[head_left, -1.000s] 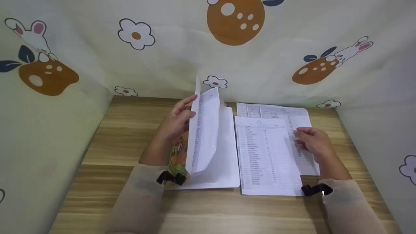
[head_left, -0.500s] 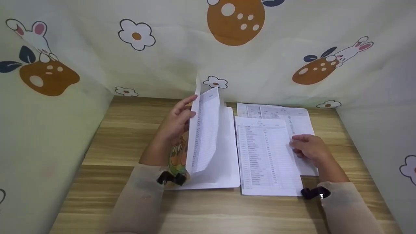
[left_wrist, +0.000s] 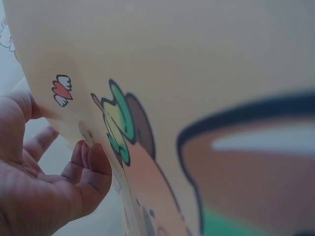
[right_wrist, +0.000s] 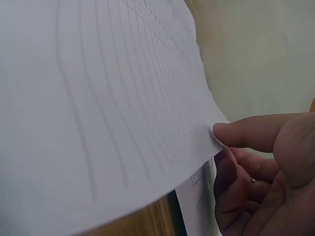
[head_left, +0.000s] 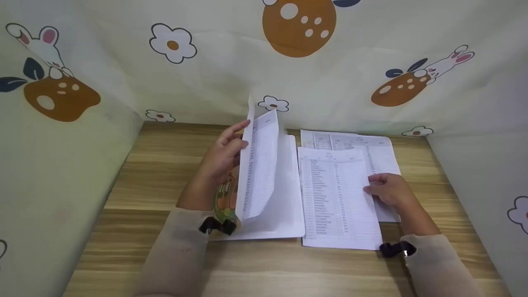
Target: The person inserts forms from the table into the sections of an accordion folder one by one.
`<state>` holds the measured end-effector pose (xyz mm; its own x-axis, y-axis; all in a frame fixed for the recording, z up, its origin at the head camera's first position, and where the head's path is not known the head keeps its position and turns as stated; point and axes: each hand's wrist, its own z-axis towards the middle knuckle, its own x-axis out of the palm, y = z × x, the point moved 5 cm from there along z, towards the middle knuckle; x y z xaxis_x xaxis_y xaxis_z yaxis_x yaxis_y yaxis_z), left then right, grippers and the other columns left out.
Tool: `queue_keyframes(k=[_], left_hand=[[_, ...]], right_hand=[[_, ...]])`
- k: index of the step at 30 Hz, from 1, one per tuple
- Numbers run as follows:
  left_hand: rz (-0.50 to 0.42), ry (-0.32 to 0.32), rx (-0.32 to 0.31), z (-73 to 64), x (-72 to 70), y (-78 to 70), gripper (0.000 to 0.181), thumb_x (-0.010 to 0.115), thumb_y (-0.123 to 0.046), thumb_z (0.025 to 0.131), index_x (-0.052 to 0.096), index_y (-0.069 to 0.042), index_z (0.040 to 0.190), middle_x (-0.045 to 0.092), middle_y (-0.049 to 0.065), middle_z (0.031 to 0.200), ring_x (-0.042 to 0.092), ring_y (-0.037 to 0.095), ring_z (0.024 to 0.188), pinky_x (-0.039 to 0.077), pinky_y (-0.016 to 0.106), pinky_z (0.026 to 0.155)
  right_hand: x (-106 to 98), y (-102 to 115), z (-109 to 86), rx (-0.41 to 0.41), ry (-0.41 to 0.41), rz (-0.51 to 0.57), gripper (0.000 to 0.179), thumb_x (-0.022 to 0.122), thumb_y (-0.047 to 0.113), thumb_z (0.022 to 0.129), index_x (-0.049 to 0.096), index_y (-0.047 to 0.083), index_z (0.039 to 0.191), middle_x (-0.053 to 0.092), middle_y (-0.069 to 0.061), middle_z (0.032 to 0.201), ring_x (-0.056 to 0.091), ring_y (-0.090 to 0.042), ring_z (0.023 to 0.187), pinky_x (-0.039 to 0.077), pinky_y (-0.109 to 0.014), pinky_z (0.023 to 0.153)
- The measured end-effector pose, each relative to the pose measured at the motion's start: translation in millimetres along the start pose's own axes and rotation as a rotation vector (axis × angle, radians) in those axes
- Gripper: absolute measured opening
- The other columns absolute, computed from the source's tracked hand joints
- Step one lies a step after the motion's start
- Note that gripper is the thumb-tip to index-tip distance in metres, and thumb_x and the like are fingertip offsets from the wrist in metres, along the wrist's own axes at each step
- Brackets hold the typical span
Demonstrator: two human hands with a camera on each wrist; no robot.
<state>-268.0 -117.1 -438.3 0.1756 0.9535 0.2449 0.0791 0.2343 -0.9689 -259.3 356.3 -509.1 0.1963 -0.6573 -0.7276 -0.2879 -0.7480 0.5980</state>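
A folder lies left of centre, white inside, its cartoon-printed cover raised nearly upright. My left hand grips that cover by its outer edge, thumb and fingers on opposite sides. Against the cover's inner face stands a printed table sheet, its free side bending away. Right of the folder, my right hand pinches the right edge of a second printed sheet. In the right wrist view, thumb and forefinger meet on the paper, which bows up off the table there.
Several more printed sheets overlap behind and beneath the front sheet, partly covered by it and by the right hand. The wood-grain table is enclosed at the back and sides by a cartoon-patterned cloth.
The right hand has moved left and nearer, from over the back sheets to the front sheet's edge, and now pinches it. That sheet has shifted slightly left. Left hand and cover stay put.
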Motion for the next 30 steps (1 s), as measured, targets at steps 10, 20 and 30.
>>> queue_keyframes(k=[10,20,30], left_hand=[[-0.017,0.015,-0.001,0.0,-0.5,-0.5,0.057,0.051,-0.012,0.104,0.051,-0.028,0.159,0.047,0.023,0.160,0.062,0.044,0.129,0.062,0.036,0.093],[-0.038,0.019,0.003,-0.2,-1.7,-1.6,0.058,0.051,-0.011,0.103,0.049,-0.024,0.161,0.049,0.025,0.159,0.062,0.045,0.130,0.063,0.037,0.092],[-0.041,0.014,0.001,0.6,-1.4,-1.3,0.059,0.051,-0.012,0.103,0.050,-0.025,0.160,0.049,0.023,0.160,0.061,0.045,0.130,0.062,0.040,0.094]], right_hand=[[-3.1,0.7,-4.5,-0.017,0.044,0.173,0.048,0.068,0.026,0.104,0.062,-0.004,0.141,0.072,-0.007,0.106,0.065,-0.014,0.087,0.058,-0.028,0.073],[-13.9,0.4,-10.3,-0.015,0.060,0.330,0.056,0.066,0.028,0.106,0.055,-0.004,0.150,0.071,0.011,0.089,0.064,-0.005,0.078,0.055,-0.024,0.068],[-27.5,7.3,-21.8,-0.033,0.119,0.704,0.013,0.070,0.020,0.104,0.071,0.017,0.117,0.076,0.009,0.091,0.067,-0.004,0.078,0.055,-0.019,0.067]])
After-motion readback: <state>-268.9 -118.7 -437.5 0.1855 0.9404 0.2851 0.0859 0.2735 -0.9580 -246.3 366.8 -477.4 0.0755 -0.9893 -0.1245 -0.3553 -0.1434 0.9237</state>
